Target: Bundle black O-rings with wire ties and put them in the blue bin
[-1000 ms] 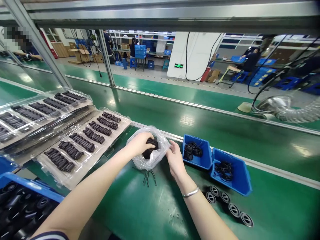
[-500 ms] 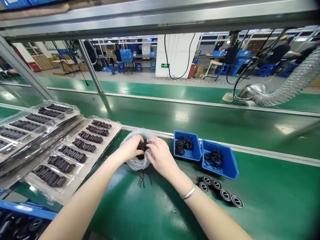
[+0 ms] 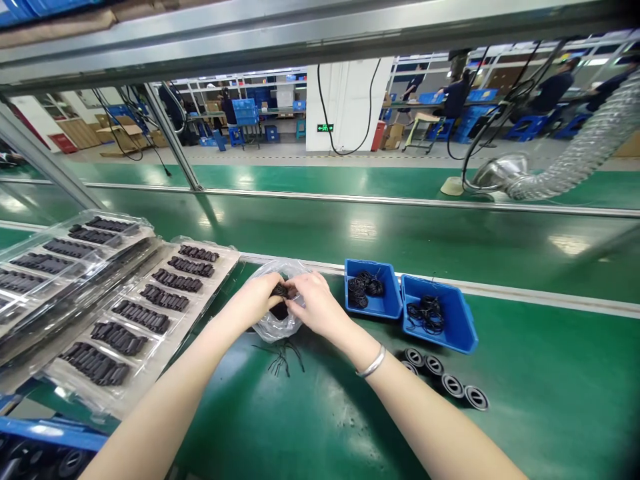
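A clear plastic bag (image 3: 275, 331) stands open on the green bench with dark contents inside. Over its mouth, my left hand (image 3: 260, 297) is closed on a small bunch of black wires (image 3: 281, 291). From the other side, the fingertips of my right hand (image 3: 316, 303) pinch at the same bunch, and the two hands nearly meet. What exactly lies between the right fingertips is partly hidden. Several loose black wires (image 3: 284, 360) lie on the bench just in front of the bag.
Two blue bins (image 3: 465, 327) with coiled black cables sit to the right. Several round black parts (image 3: 453, 385) lie in front of them. Plastic trays (image 3: 150, 340) with rows of small black parts fill the left. A flexible duct (image 3: 575, 160) hangs at right; people sit beyond.
My right fingers have drawn in closer to the left hand and closed on the black bunch. The view has shifted slightly.
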`<action>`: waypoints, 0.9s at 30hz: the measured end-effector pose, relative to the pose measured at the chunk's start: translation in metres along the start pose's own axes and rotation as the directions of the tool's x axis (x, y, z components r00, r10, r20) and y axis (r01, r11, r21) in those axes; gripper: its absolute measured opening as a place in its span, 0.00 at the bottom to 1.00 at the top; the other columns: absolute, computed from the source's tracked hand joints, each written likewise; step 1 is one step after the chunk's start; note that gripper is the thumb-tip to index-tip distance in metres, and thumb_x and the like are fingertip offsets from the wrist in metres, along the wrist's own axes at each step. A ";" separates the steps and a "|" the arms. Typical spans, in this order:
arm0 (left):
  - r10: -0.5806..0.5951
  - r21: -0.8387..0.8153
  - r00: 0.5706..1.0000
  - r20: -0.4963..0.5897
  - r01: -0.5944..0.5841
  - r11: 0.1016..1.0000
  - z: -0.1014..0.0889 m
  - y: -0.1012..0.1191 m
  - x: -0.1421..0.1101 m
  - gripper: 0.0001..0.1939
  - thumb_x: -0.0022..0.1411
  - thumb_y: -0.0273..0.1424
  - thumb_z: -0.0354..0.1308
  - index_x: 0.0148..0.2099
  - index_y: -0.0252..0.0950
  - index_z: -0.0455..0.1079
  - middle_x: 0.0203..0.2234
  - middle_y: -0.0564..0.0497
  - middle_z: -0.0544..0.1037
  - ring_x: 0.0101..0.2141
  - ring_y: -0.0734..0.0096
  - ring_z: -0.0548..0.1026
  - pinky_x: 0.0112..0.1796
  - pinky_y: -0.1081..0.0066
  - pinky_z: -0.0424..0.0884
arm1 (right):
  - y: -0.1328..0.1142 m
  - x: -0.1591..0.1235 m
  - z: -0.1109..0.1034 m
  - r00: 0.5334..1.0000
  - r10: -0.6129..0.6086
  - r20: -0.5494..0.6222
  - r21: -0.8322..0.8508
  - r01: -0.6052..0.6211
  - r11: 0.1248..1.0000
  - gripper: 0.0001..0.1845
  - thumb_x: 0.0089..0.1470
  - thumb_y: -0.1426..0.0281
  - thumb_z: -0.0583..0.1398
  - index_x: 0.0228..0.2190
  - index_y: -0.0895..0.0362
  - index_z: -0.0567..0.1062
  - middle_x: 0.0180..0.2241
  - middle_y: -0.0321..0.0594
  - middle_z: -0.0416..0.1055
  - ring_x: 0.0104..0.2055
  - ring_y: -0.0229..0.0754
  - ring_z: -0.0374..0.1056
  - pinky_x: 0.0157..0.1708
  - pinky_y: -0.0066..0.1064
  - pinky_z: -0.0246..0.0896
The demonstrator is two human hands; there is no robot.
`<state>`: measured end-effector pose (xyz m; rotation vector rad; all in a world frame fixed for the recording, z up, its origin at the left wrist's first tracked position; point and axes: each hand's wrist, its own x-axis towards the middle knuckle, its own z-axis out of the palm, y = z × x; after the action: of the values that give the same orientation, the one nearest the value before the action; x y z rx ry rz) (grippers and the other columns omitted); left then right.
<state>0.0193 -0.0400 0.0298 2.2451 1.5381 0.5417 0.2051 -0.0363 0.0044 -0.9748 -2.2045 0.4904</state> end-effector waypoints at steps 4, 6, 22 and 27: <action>-0.033 -0.083 0.995 -0.097 0.025 0.996 -0.006 0.002 0.004 0.17 0.57 0.23 0.58 0.50 0.37 0.72 0.44 0.45 0.81 0.47 0.53 0.78 0.51 0.56 0.71 | -0.001 0.003 0.000 0.997 0.018 -0.075 0.042 -0.015 0.999 0.22 0.57 0.75 0.61 0.53 0.55 0.70 0.40 0.43 0.78 0.49 0.51 0.71 0.62 0.55 0.50; -0.052 -0.151 0.990 -0.131 0.032 0.988 -0.011 0.003 0.004 0.15 0.58 0.25 0.58 0.49 0.36 0.72 0.45 0.44 0.81 0.48 0.53 0.78 0.52 0.56 0.71 | -0.005 0.002 -0.001 0.994 0.015 -0.109 0.060 -0.008 0.998 0.23 0.58 0.76 0.60 0.55 0.54 0.69 0.44 0.44 0.77 0.50 0.51 0.70 0.63 0.55 0.49; -0.043 -0.844 0.899 0.436 0.425 0.328 0.103 0.103 -0.056 0.21 0.56 0.24 0.60 0.53 0.35 0.67 0.48 0.42 0.79 0.49 0.58 0.78 0.47 0.62 0.77 | -0.012 -0.151 -0.067 0.957 0.278 0.079 0.270 -0.289 0.918 0.18 0.60 0.72 0.59 0.52 0.49 0.71 0.38 0.39 0.64 0.37 0.43 0.66 0.40 0.37 0.68; -0.003 -0.790 0.901 0.435 0.383 0.479 0.117 0.089 -0.047 0.27 0.52 0.20 0.60 0.55 0.37 0.66 0.52 0.43 0.77 0.53 0.56 0.75 0.51 0.60 0.72 | 0.004 -0.158 -0.059 0.939 0.304 0.160 0.251 -0.336 0.908 0.22 0.62 0.71 0.60 0.56 0.48 0.70 0.37 0.37 0.60 0.34 0.40 0.62 0.39 0.35 0.65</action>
<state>0.1334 -0.1240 -0.0312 1.2382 0.9413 0.5829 0.3274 -0.1491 -0.0230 -1.1840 -2.0089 1.0021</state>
